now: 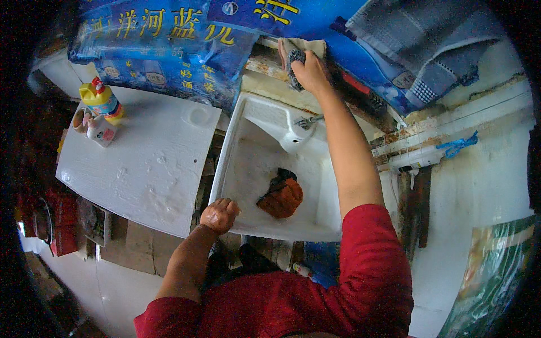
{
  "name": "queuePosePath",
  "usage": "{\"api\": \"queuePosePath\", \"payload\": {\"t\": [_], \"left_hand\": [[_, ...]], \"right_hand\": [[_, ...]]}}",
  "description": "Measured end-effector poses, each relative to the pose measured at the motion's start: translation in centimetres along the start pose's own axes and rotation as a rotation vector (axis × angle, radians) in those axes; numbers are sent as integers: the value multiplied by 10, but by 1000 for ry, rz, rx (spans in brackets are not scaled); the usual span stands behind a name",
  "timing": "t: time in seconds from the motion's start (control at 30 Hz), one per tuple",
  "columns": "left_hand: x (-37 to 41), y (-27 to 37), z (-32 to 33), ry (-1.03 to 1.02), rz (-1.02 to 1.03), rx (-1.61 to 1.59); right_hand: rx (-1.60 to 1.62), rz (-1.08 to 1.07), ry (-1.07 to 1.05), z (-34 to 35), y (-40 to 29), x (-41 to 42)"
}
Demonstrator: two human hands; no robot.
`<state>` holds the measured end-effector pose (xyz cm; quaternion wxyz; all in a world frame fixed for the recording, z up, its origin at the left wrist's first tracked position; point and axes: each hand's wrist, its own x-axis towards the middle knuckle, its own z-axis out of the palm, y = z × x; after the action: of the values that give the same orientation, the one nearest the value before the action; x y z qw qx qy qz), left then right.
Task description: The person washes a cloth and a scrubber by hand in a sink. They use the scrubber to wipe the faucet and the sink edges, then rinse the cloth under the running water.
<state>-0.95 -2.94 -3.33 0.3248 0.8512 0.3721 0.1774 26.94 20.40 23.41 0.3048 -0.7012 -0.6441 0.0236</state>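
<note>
My right hand (310, 72) reaches past the far edge of a white sink (226, 158), shut on a dark grey textured cloth (295, 69). Behind that cloth a beige cloth (317, 45) lies over the ledge. My left hand (220, 216) rests on the sink's near left corner, wet and with fingers curled over the rim. In the basin lies a bunched orange-brown and black cloth (284, 197). A metal tap (307, 122) stands at the back of the sink, partly beside my right forearm.
Left of the sink is a wet white tabletop (143, 143) bearing a yellow bottle with a red cap (101, 99), a white pump bottle (101, 132) and a clear container (198, 114). Blue printed sheeting (160, 38) hangs behind. A grey towel (422, 38) hangs at upper right, above a pipe-lined wall.
</note>
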Motion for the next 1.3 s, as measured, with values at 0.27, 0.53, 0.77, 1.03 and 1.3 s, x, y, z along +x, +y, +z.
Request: {"api": "queuePosePath", "payload": {"t": [0.27,0.53,0.77,1.03,1.3], "left_hand": [[3,34,-37,48,90,228],[9,35,-26,88,65,215],[1,-1,15,304,227,428],[11,23,-11,106,183,438],[7,18,-13,79,175,355]], "right_hand": [[312,-77,239,9,16,-34],[489,51,293,40,30,-133],[195,134,190,38,109,-327],[-284,385,244,-40,225,-380],[381,651,-155,75,188,-334]]}}
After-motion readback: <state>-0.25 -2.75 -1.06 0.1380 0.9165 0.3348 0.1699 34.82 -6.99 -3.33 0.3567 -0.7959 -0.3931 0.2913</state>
